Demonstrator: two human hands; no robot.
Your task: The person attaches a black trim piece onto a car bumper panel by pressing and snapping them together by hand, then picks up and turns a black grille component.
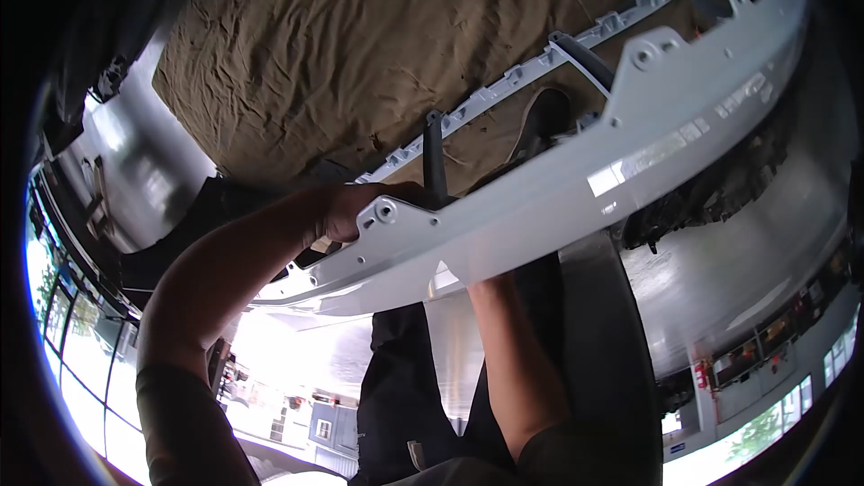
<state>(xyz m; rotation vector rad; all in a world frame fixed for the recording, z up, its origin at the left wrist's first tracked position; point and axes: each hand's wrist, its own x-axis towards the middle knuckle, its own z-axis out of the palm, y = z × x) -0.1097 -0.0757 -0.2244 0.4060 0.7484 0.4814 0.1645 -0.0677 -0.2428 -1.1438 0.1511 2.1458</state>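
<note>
A long, curved, glossy white panel slants across the view from lower left to upper right, with mounting tabs along its upper edge. My left hand is closed on the panel near its left tab, and its fingertips are partly hidden by the part. Behind the panel's lower edge my right forearm disappears near the middle; the right hand itself is hidden there. Dark struts join the panel to a thin, notched pale rail beyond it.
A wrinkled brown cloth spreads beyond the rail. A dark shoe shows between rail and panel. Dark ragged parts lie on the shiny floor at right. Long tools or bars stand at far left.
</note>
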